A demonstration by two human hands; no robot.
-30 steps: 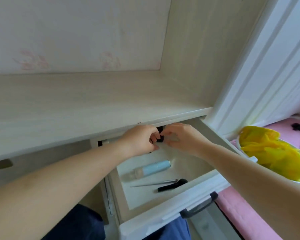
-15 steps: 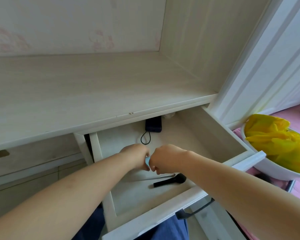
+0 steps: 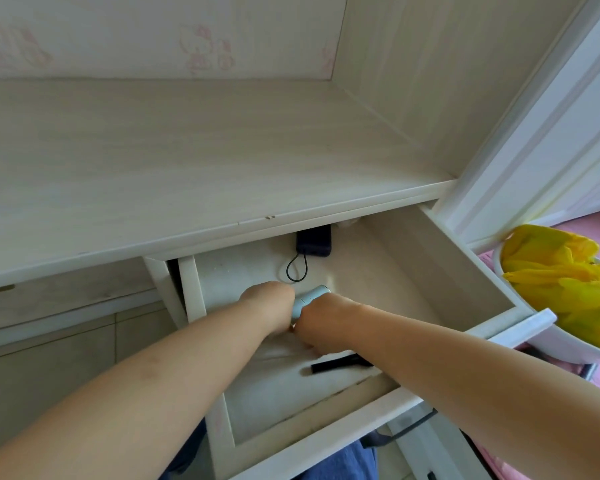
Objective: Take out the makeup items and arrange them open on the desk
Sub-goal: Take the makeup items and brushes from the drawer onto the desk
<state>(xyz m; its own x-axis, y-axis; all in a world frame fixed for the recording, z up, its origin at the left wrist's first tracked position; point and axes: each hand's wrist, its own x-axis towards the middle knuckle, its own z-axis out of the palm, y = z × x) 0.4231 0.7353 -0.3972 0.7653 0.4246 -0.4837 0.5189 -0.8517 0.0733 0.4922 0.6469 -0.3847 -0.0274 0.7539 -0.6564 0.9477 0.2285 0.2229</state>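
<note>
The open white drawer [image 3: 471, 268] holds the makeup items. My left hand [image 3: 269, 306] and my right hand [image 3: 326, 323] are side by side in its middle, both closed on a light blue bottle [image 3: 313, 295], whose blue end sticks out between them. Near the drawer's front lies a black brush [image 3: 336, 366], partly under my right forearm. A small black case [image 3: 314, 244] with a cord loop rests at the back of the drawer. The pale wooden desk top [image 3: 194, 150] above the drawer is bare.
A white bowl [image 3: 548, 336] with yellow cloth [image 3: 555, 275] sits to the right of the drawer on a pink surface. A white panel rises on the right. My blue-clad knees are under the drawer's front.
My hands left the small black case at the back of the drawer and came forward onto the blue bottle. The bottle's blue end now points away from me between the hands.
</note>
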